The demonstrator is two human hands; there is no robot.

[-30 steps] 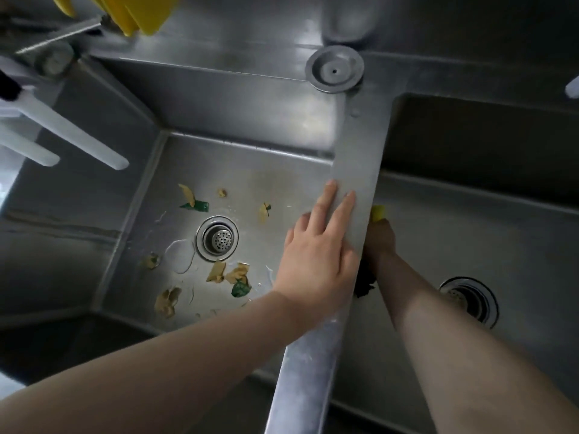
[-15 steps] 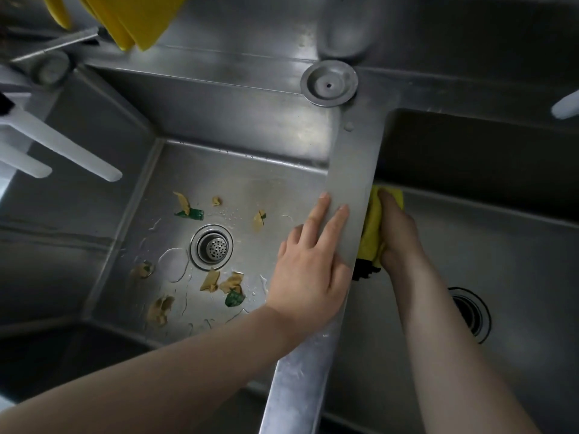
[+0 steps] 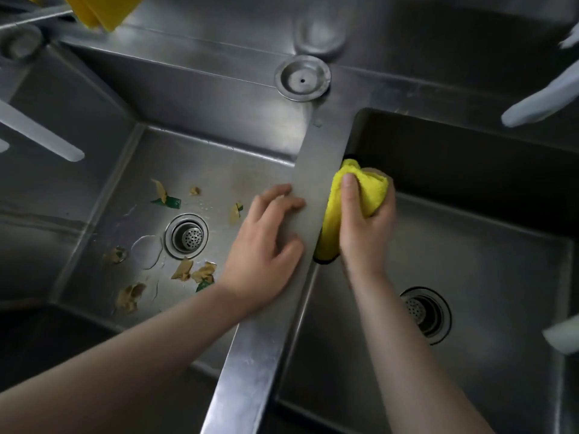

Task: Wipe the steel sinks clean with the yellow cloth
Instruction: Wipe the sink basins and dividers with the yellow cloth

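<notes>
While wiping right sink (image 3: 470, 245) wall: yellow cloth (image 3: 360, 195) clenched in right hand (image 3: 366, 223); left hand (image 3: 266, 245), fingers relaxed, resting on divider (image 3: 319, 170). Left sink (image 3: 219, 161): scraps (image 3: 191, 270) remaining, apparently unwiped.

A stainless steel backsplash (image 3: 219, 20) runs along the rear, dimly lit with soft reflections. A round steel cap (image 3: 302, 78) sits on the rear ledge. White handles (image 3: 40, 133) project from the left, and yellow items (image 3: 100, 9) hang at top left.
</notes>
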